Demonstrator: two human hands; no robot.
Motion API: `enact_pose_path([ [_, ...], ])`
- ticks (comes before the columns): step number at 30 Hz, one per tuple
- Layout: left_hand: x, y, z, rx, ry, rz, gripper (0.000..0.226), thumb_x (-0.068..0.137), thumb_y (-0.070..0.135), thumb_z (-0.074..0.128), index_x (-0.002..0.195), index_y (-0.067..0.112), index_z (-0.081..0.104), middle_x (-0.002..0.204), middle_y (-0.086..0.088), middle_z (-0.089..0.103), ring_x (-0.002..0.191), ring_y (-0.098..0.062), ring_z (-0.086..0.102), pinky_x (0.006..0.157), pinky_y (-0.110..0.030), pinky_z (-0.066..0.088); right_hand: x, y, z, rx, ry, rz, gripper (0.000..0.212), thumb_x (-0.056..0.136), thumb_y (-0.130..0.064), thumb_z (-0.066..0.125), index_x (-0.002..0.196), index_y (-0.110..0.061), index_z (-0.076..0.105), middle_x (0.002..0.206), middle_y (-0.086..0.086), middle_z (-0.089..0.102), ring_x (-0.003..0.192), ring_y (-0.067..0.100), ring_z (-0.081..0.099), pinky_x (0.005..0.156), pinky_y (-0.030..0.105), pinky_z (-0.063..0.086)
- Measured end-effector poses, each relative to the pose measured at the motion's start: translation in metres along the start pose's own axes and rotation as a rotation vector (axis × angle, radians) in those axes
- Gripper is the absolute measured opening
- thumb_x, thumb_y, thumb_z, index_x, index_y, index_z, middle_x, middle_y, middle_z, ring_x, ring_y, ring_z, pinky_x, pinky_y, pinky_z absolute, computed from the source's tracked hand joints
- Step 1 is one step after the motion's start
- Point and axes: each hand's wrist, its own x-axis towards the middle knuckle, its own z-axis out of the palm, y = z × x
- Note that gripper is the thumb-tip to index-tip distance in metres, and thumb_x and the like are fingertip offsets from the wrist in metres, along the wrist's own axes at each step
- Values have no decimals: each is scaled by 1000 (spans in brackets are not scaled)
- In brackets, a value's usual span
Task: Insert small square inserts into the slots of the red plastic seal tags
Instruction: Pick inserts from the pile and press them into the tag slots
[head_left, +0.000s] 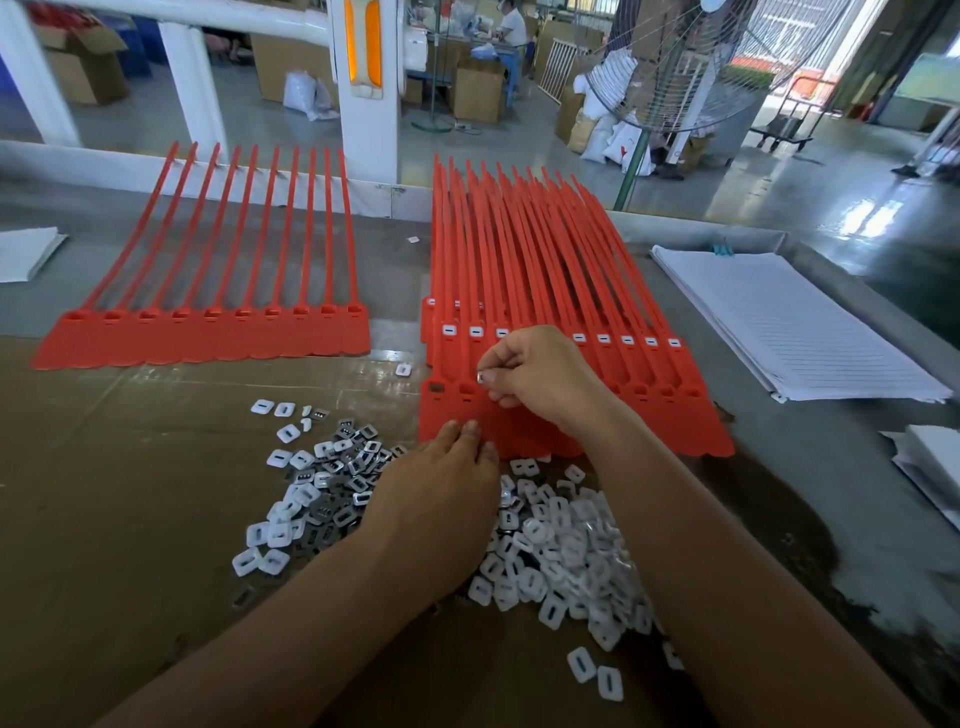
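A stack of red seal tag strips lies in front of me; the upper row's slots hold white inserts, the nearest row's slots at left look empty. My right hand hovers over the nearest row and pinches a small square insert between thumb and fingers. With straight fingers, my left hand presses on the near edge of that row. A heap of loose white and grey inserts lies under and around both wrists.
A second strip of red tags with empty slots lies at left on the brown cardboard. White paper stacks sit at right and far left. A fan and white railing stand beyond the table.
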Motion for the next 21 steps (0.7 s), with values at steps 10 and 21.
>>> enact_pose_path([
  [10, 2, -1, 2, 3, 19, 2, 52, 95, 18, 26, 145, 10, 11, 153, -13, 8, 141, -25, 10, 112, -36, 15, 0, -6, 8, -197, 3, -102, 11, 85, -12, 61, 78, -17, 68, 73, -17, 56, 72, -1, 51, 71, 19, 40],
  [21, 2, -2, 2, -2, 28, 9, 52, 95, 16, 26, 145, 9, 12, 153, -14, 7, 141, -25, 9, 112, -35, 16, 6, -10, 15, -350, -12, -20, 15, 83, -9, 59, 80, -16, 72, 94, -4, 69, 89, 11, 62, 74, 25, 46],
])
